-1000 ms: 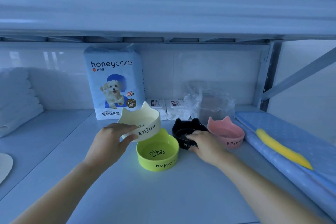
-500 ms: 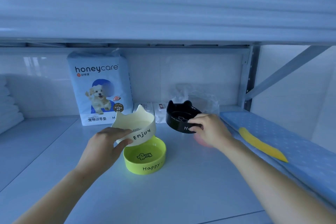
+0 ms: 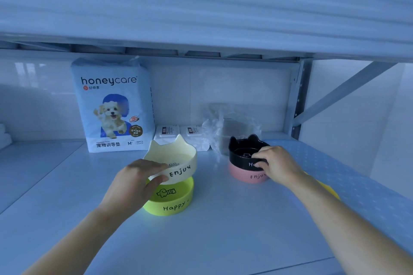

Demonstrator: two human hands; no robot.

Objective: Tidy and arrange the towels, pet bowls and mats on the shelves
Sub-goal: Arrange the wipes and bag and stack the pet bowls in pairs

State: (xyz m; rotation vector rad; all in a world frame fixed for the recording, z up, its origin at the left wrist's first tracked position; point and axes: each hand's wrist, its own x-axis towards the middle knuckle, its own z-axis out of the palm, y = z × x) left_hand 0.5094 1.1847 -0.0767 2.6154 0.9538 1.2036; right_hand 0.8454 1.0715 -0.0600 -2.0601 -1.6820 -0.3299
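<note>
1. The left hand (image 3: 131,183) grips the cream ceramic pet bowl with cat ears (image 3: 176,163). Its fingers curl over the near rim and the thumb presses the outer wall beside the word "Enjoy".
2. That cream bowl is tilted, raised just above the lime-green round bowl marked "Happy" (image 3: 172,205), which stands on the pale shelf board (image 3: 223,234).
3. The right hand (image 3: 279,167) pinches the near right rim of the black cat-eared bowl (image 3: 243,152), with fingertips over the edge.
4. The black bowl sits on top of the pink bowl (image 3: 245,177), to the right of the green one. Whether it is fully seated cannot be told.
5. Just behind the black bowl lies a crumpled clear plastic bag (image 3: 223,127).
6. Left of the bag, against the back wall, are two small white flat packs (image 3: 167,134).
7. Further left stands an upright blue-and-white "honeycare" pack of pet training pads (image 3: 114,105).
8. A blue dotted mat (image 3: 335,169) lies along the right side of the shelf, with a yellow piece (image 3: 329,190) partly hidden by the right forearm.
9. Folded white towels (image 3: 3,138) show at the far left edge.
</note>
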